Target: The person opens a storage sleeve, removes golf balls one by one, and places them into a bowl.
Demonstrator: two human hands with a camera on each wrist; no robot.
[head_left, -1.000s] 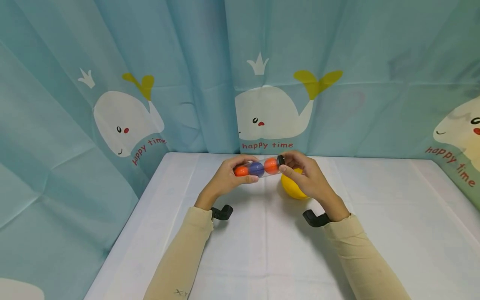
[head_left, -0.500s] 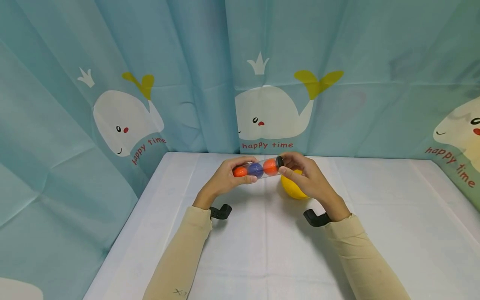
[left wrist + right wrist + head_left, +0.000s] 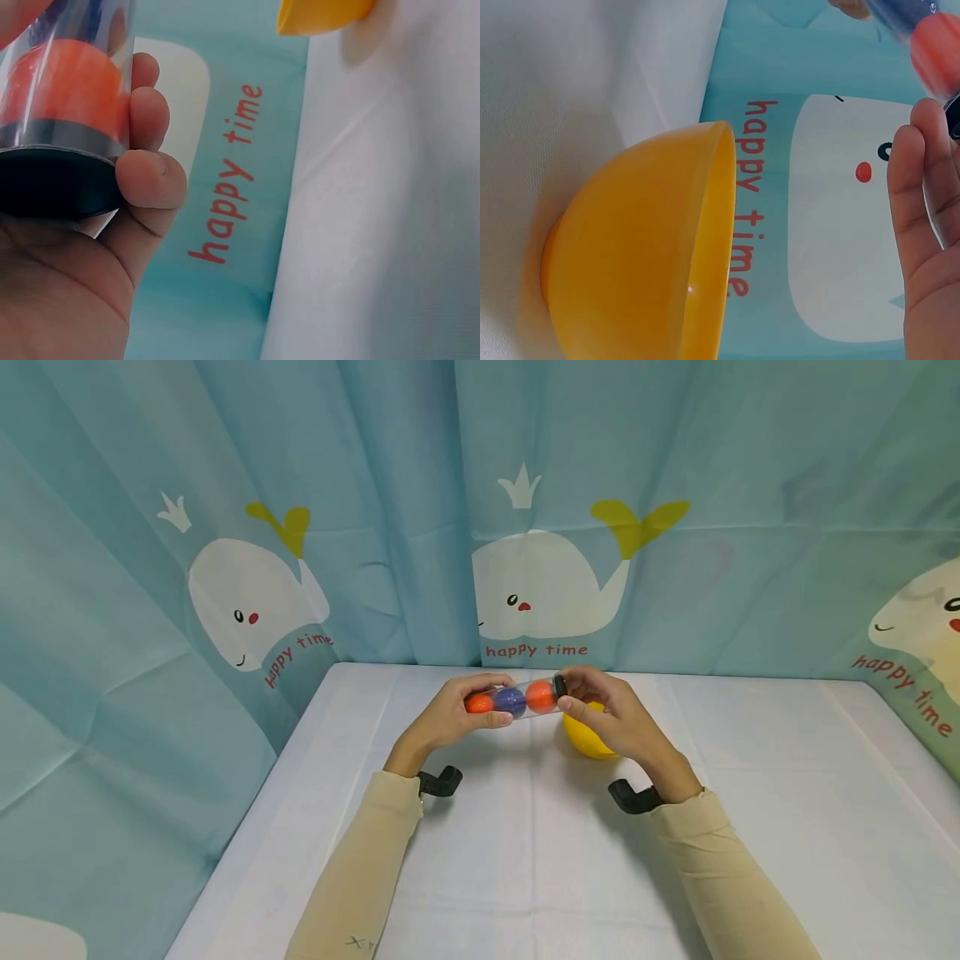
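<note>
clear tube (image 3: 528, 711): left fingers (image 3: 486, 681) grip, right fingers (image 3: 581, 710) pinch cap (image 3: 560, 685); left wrist view alone shows black base (image 3: 56, 184).

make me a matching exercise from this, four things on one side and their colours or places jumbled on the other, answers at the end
1. sleeves
2. tube
3. bowl
4. middle ball

A. yellow, standing on the white table
B. dark blue, between two orange balls
C. beige
D. see-through, held between the left hand and the right hand

Pairs: 1-C, 2-D, 3-A, 4-B
</note>
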